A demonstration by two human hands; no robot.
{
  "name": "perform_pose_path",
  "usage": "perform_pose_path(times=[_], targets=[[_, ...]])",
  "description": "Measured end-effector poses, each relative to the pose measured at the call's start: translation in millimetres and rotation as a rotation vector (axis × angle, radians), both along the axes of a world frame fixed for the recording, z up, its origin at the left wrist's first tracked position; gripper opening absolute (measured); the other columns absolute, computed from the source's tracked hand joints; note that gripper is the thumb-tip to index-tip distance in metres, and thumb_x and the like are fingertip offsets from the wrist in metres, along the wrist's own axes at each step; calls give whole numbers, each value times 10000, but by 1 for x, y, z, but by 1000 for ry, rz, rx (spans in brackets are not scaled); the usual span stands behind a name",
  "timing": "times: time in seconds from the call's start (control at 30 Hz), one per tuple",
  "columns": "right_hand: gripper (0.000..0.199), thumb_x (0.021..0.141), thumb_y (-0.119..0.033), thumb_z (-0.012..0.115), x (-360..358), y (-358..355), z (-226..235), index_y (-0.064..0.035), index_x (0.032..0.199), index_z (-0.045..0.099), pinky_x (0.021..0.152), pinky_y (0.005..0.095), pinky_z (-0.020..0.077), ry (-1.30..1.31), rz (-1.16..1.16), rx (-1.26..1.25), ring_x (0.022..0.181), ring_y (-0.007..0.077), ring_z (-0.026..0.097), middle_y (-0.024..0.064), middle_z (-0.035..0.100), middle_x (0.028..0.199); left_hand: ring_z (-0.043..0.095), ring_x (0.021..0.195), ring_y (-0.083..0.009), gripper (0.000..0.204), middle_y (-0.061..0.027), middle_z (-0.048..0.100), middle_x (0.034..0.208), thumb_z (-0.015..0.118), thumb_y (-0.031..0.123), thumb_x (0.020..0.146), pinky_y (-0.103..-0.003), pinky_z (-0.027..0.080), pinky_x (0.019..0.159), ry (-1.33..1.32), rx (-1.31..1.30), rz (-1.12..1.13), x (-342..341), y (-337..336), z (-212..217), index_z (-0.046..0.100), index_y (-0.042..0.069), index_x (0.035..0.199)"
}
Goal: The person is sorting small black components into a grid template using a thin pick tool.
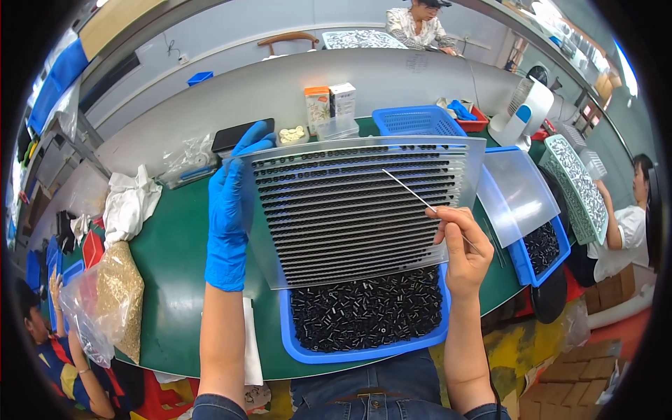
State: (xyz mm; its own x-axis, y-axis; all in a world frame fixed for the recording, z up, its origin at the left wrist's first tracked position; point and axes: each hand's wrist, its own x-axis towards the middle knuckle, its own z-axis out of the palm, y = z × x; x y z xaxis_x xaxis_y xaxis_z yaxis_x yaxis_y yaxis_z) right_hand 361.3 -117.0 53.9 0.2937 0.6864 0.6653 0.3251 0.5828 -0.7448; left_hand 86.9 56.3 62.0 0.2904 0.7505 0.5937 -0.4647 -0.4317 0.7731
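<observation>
Holds a clear board (471, 168) tilted, with the far edge raised above the green surface (171, 252) and the lower edge over the far part of a blue tub (364, 355); cannot tell about contact between the two. Grips the board at its left side with the gloved left hand (228, 218), closed around the edge with fingers reaching toward the top corner; cannot tell the place of the thumb. Pinches a thin metal rod (408, 190) in the bare right hand (463, 246), closed between thumb and curled fingers, pointing the tip at the upper rows. On the board, long rows of small black pieces (353, 218), looking broken in places near the top. In the tub, a heap of loose black pieces (364, 318).

Could spill pieces out of the rows by tilting the board further, or by losing the one-sided hold at the left edge. Could twist the board by pressing too hard with the rod far from that hold. Could knock neighbouring pieces askew by dragging the rod across rows. Could scatter some past the tub onto the surface through a sharp jolt. Could bump the frosted sheet (516, 192) over the second tub (554, 274) by swinging right.
</observation>
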Motion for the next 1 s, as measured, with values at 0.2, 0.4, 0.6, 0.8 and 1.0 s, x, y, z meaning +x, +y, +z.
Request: perform_pose_path(times=[0.2, 0.4, 0.6, 0.8, 1.0], targets=[[200, 968, -65, 521, 16, -6, -3, 47, 1069, 653, 659, 224, 452, 32, -26, -22, 760, 103, 523, 153, 677, 1039, 445, 1320, -285, 483, -185, 388, 1482, 460, 351, 1009, -421, 334, 1127, -12, -126, 33, -3, 2, -2, 571, -46, 1262], [209, 968, -53, 505, 33, -12, -7, 51, 1077, 650, 655, 231, 455, 89, -77, -20, 749, 105, 525, 152, 681, 1023, 453, 1314, -296, 495, -186, 362, 1495, 462, 373, 1007, -424, 356, 1119, -1, -69, 30, -2, 5, -6, 560, -28, 1280], [224, 975, -83, 506, 51, -18, -13, 51, 1089, 644, 659, 240, 458, 163, -125, -14, 739, 100, 525, 155, 687, 1028, 461, 1308, -295, 500, -179, 354, 1500, 473, 380, 1001, -424, 382, 1107, -5, -69, 35, 0, 3, -5, 547, -17, 1296], [230, 980, -106, 509, 61, -21, -14, 43, 1088, 647, 654, 239, 448, 213, -186, 8, 729, 99, 522, 152, 688, 1037, 457, 1310, -298, 505, -182, 359, 1497, 477, 386, 998, -419, 387, 1102, 6, -58, 49, -3, 5, -6, 548, -15, 1297], [203, 954, -59, 517, 16, -13, 2, 47, 1056, 657, 649, 229, 437, 42, -69, -27, 737, 101, 515, 144, 690, 1016, 442, 1321, -298, 494, -177, 375, 1492, 469, 360, 1005, -422, 338, 1126, -14, -111, 17, -4, 8, -6, 566, -49, 1265]])
